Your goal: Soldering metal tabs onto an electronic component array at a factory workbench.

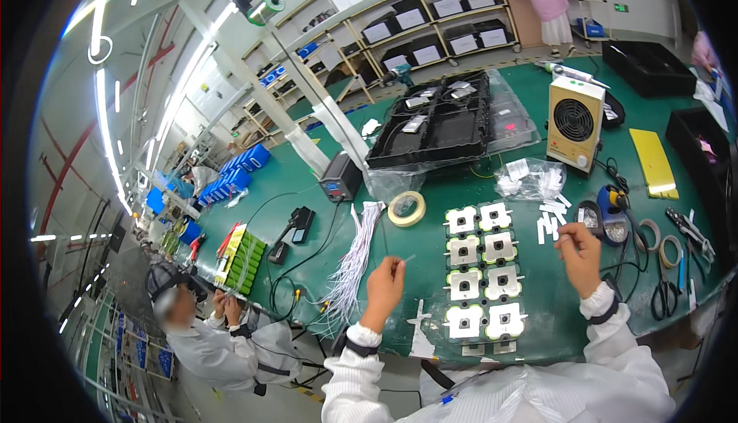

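My left hand [387, 288] is closed in a pinch between the bundle of white wires and the battery block; a faint pale sliver shows at its fingertips, too small to name. My right hand [578, 260] hovers right of the block, fingers curled together, and whatever they may hold is hidden. Between the hands lies a battery block [482, 269], two columns of cells with square metal tabs and black holders. Several short white strips [552, 219] lie just beyond my right hand. The white wires [360, 250] fan out to the left of my left hand.
A tape roll [407, 209], a plastic bag of white pieces [530, 179], a beige fan unit [574, 125] and black trays [438, 119] stand farther back. Scissors [664, 298], a soldering iron stand [614, 223] and pliers lie right. At left, a co-worker [207, 331] handles a green battery pack [244, 262].
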Motion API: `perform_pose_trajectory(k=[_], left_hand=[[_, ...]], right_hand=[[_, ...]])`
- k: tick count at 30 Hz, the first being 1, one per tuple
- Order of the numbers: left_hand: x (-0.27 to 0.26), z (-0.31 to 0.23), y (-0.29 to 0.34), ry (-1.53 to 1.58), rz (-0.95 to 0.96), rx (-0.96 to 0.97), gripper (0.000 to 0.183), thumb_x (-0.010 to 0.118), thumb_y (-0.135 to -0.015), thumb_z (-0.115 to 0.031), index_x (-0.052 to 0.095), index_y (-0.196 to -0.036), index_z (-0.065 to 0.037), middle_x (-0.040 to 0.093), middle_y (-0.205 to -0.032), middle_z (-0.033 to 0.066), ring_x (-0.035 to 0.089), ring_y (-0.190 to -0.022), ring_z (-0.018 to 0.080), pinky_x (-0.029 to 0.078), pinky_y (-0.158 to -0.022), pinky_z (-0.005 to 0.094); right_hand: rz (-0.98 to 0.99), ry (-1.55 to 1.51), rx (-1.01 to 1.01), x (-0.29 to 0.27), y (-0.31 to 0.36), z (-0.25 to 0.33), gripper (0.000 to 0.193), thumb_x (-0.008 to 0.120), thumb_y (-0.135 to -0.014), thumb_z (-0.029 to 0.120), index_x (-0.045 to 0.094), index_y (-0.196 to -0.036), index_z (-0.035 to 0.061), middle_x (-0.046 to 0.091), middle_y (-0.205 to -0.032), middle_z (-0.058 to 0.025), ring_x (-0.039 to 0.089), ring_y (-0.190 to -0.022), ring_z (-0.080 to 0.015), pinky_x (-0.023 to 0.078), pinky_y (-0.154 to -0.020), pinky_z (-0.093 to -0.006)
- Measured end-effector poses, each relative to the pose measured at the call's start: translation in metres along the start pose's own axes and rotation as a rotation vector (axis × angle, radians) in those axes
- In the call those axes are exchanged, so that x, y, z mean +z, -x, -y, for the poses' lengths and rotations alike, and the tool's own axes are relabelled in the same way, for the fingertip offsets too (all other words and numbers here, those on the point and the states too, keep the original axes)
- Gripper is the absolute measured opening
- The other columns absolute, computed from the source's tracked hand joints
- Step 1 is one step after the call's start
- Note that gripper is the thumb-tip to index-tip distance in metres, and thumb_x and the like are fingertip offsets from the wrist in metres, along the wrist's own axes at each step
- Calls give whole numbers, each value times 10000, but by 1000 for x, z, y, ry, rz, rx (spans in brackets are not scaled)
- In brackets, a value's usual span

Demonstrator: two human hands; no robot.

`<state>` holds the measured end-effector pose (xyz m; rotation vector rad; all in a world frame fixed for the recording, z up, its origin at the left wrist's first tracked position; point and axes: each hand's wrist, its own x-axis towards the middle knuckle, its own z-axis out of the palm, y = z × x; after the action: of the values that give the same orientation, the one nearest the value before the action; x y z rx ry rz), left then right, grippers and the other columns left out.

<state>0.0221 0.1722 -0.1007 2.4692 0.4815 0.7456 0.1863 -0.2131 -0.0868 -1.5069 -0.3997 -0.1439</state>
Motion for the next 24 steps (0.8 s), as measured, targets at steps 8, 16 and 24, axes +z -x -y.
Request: perform_pose_trajectory(k=[8, 16, 24], left_hand=[[33, 64, -52, -482, -184, 142, 120, 684, -917, -196, 614, -901, -100, 676, -796, 121, 672, -743, 351, 516, -633, 495], [68, 77, -40, -378, -119, -248, 219, 698, -917, -282, 686, -1026, -92, 739, -902, 133, 711, -851, 372, 540, -748, 514], [31, 55, 25, -234, -102, -183, 337, 749, -896, -257, 703, -1179, -79, 680, -755, 88, 673, -704, 287, 518, -658, 428]], right_hand=[[99, 167, -12, 19, 11, -79, 103, 614, -927, -7, 688, -992, -36, 680, -704, -83, 591, -576, -108, 470, -556, -280], [212, 257, -22, 20, 14, -79, 113, 640, -906, 15, 707, -985, -30, 642, -658, -97, 585, -574, -110, 459, -551, -289], [254, 293, 12, 21, 16, -81, 149, 650, -897, 43, 717, -1012, -24, 642, -671, -105, 554, -567, -110, 454, -550, -294]])
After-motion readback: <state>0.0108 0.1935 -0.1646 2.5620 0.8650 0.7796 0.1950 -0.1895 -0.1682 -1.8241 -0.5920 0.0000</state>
